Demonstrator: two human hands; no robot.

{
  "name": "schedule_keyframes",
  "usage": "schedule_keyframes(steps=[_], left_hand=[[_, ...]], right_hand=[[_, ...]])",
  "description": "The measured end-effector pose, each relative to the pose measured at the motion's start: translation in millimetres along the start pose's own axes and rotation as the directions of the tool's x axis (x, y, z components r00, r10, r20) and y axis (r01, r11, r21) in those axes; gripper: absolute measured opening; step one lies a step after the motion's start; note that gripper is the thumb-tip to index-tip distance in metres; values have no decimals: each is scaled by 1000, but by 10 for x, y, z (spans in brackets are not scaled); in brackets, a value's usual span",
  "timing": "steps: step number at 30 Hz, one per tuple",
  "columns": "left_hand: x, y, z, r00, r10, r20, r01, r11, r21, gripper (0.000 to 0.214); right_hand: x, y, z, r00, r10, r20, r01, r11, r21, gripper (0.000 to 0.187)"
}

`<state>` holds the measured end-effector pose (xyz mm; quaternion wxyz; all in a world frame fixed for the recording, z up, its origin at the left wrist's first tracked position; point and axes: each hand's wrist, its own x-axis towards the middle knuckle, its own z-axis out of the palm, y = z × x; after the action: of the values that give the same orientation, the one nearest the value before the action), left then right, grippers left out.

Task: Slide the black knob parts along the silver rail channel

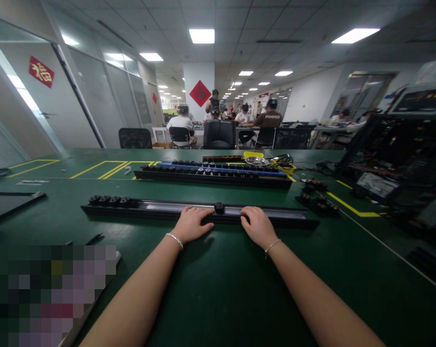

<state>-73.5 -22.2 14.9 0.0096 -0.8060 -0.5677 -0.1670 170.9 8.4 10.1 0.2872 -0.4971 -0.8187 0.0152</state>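
Note:
A long black rail [160,209] with a shiny channel lies across the green table [218,289] in front of me. My left hand [192,224] rests on its near edge, fingers curled over the rail. My right hand [257,225] does the same a little to the right. Between the two hands one small black round part [219,207] sits in the channel. A row of several such black parts [113,200] sits at the rail's left end. Both wrists carry thin bracelets.
A second black and blue rail [214,172] full of small parts lies farther back, with a metal bowl [256,161] and yellow tray behind it. Short part holders [317,202] lie at the right. A dark rack [395,159] stands far right. People sit at desks beyond.

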Motion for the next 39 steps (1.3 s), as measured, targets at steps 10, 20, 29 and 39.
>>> schedule_keyframes(steps=[10,20,29,39], left_hand=[[8,37,-3,1000,1,3,-1,999,52,48],[10,31,24,1000,1,-4,-1,998,67,47],[13,29,35,1000,14,5,-14,996,88,49],[1,22,39,999,29,-27,-27,996,82,54]], right_hand=[[175,-349,198,986,162,27,-163,986,34,35],[301,-565,318,944,331,-1,-330,942,59,37],[298,-587,365,934,345,-88,-339,938,77,29],[284,-582,377,934,342,-102,-335,939,77,27]])
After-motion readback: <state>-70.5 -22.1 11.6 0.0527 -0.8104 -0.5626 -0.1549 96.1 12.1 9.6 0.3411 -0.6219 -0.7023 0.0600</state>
